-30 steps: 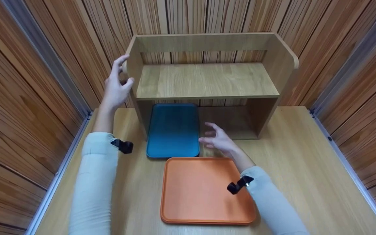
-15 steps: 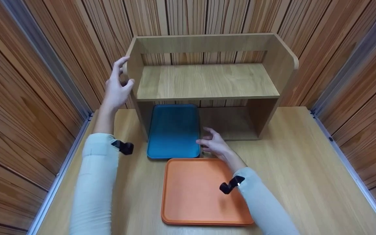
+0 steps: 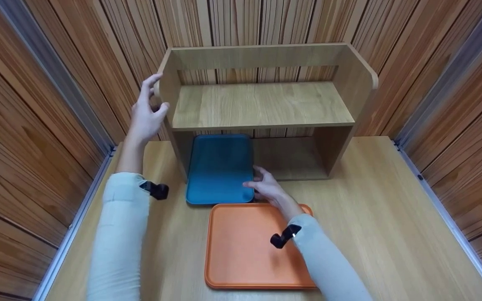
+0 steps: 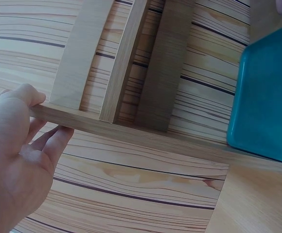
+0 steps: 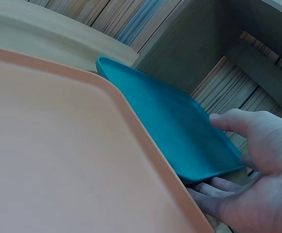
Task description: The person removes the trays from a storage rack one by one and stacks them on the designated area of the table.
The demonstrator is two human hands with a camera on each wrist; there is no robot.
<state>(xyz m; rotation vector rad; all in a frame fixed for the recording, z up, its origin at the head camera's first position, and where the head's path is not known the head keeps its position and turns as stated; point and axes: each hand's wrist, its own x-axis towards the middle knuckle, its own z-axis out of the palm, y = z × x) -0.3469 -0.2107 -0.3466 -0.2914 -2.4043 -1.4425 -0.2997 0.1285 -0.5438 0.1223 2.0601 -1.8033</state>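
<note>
My left hand [image 3: 147, 117] grips the left side panel of a wooden shelf unit [image 3: 266, 104]. In the left wrist view the thumb lies on one face of the panel and the fingers on the other. A blue tray [image 3: 220, 167] lies in the lower left of the shelf, its near end sticking out in front. At its near right corner is my right hand [image 3: 269, 187], thumb over the rim and fingers spread beside and beneath the corner. An orange tray [image 3: 253, 251] rests flat on the table, just in front of the blue tray, under my right forearm.
The wooden table [image 3: 391, 234] spreads around the trays. Wood-patterned walls [image 3: 23, 125] close in the left, right and back, with metal rails [image 3: 442, 213] along the table's sides. A second rim shows under the orange tray.
My right hand has moved left and toward me, from beside the blue tray to its near right corner, thumb now over the rim. My left hand stays on the shelf panel.
</note>
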